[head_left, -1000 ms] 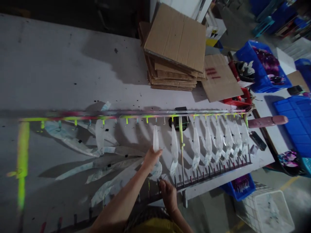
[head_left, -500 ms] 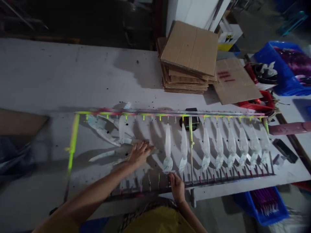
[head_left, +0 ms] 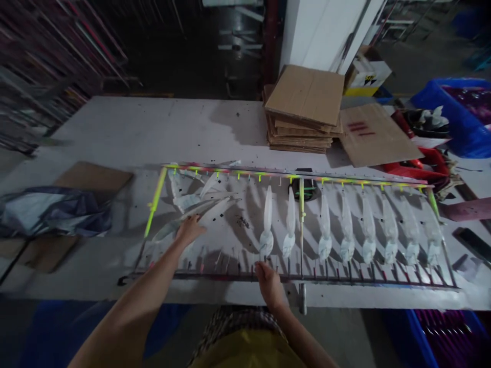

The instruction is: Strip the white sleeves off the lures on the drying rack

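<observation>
A long rack (head_left: 299, 278) lay on the table (head_left: 115, 122), with film pieces (head_left: 325, 230) hanging in a row between its bars. Behind the rack, a stack of cardboard sheets (head_left: 303, 122) sat on the table, with a loose cardboard sheet (head_left: 378, 135) just to its right. Left of the rack, a crumpled plastic bag (head_left: 53, 212) lay on flattened cardboard (head_left: 94, 176). A plastic crate (head_left: 456, 145) stood farther right, beyond the loose sheet

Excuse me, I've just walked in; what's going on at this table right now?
A person is working at a paint-spattered metal rack on a table. Their left hand touches pale tapered strips at the rack's left end, their right hand is at its lower bar, and white translucent pieces hang in a row from its hooks.
</observation>
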`<act>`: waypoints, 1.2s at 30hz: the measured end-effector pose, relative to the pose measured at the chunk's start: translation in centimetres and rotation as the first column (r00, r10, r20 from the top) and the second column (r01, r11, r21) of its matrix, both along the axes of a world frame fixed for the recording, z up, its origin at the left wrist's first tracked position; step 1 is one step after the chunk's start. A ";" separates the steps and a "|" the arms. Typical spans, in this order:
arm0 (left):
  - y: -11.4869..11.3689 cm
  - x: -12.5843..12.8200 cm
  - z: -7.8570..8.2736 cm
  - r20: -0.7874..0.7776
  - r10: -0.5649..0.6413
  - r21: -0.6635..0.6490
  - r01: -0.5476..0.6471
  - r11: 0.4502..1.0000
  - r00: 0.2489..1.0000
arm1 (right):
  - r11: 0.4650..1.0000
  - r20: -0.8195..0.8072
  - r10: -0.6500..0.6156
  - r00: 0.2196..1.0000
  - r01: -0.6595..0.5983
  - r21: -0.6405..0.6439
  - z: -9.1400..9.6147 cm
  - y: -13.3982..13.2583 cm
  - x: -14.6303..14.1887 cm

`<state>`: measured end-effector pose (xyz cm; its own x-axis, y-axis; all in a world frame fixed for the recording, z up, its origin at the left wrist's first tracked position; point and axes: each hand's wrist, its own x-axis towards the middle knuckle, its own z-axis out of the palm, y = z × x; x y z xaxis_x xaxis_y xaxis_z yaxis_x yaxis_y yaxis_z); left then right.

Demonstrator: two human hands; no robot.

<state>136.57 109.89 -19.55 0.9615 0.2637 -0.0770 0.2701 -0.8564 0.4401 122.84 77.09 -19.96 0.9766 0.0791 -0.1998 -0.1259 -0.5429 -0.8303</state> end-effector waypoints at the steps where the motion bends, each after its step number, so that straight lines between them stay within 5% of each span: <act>1: -0.5 -0.2 0.3 -0.011 -0.035 0.073 0.036 0.997 0.999 | 0.998 -0.021 0.053 0.998 -0.053 -0.038 0.0 0.8 -0.1; 3: -1.8 -0.6 1.0 -0.066 -0.130 0.222 0.142 0.965 0.989 | 0.983 -0.070 0.118 0.991 -0.127 -0.136 0.0 2.4 0.0; 6: -3.7 -1.3 1.7 -0.085 -0.252 0.240 0.265 0.934 0.964 | 0.952 -0.128 0.176 0.976 -0.202 -0.232 0.2 4.4 0.8; 9: -4.2 -1.6 2.5 0.002 -0.261 0.097 0.260 0.961 0.965 | 0.914 -0.195 0.240 0.951 -0.289 -0.285 0.7 5.5 2.2; 12: -3.8 -2.0 4.5 0.177 -0.109 -0.211 0.145 0.967 0.978 | 0.876 -0.256 0.269 0.929 -0.346 -0.337 1.0 6.1 3.1; 13: -3.8 -2.3 5.3 0.213 -0.010 -0.384 0.093 0.918 0.977 | 0.871 -0.259 0.263 0.929 -0.345 -0.350 1.1 6.3 3.2; 14: -4.0 -2.7 6.1 0.210 0.105 -0.588 0.040 0.808 0.972 | 0.872 -0.254 0.247 0.935 -0.329 -0.364 1.1 6.4 3.2; 17: -5.6 -3.8 7.8 0.011 0.258 -0.965 -0.057 0.256 0.966 | 0.887 -0.219 0.158 0.963 -0.236 -0.397 1.2 6.9 2.6; 18: -6.5 -4.0 7.8 -0.030 0.271 -0.991 -0.065 0.118 0.962 | 0.892 -0.206 0.127 0.970 -0.202 -0.404 1.3 7.1 2.3; 19: -7.5 -4.2 7.7 -0.041 0.294 -0.998 -0.054 0.036 0.955 | 0.896 -0.193 0.104 0.976 -0.176 -0.407 1.3 7.2 2.1; 23: -11.4 -4.5 5.2 -0.107 0.404 -0.994 -0.084 -0.075 0.908 | 0.890 -0.163 0.047 0.986 -0.115 -0.441 1.3 7.8 1.5; 29: -13.2 -5.4 2.2 -0.329 0.277 -0.923 -0.246 -0.295 0.903 | 0.850 -0.175 -0.047 0.983 -0.052 -0.524 0.7 8.6 1.4; 36: -12.7 -5.8 2.5 -0.294 0.153 -0.901 -0.220 -0.375 0.943 | 0.828 -0.225 -0.063 0.972 -0.075 -0.556 1.3 9.1 2.0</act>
<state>130.74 97.18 -17.05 0.8683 -0.0220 -0.4956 0.3337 0.7650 0.5508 124.87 86.16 -18.68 0.8995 -0.1071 -0.4236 -0.2653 -0.9042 -0.3346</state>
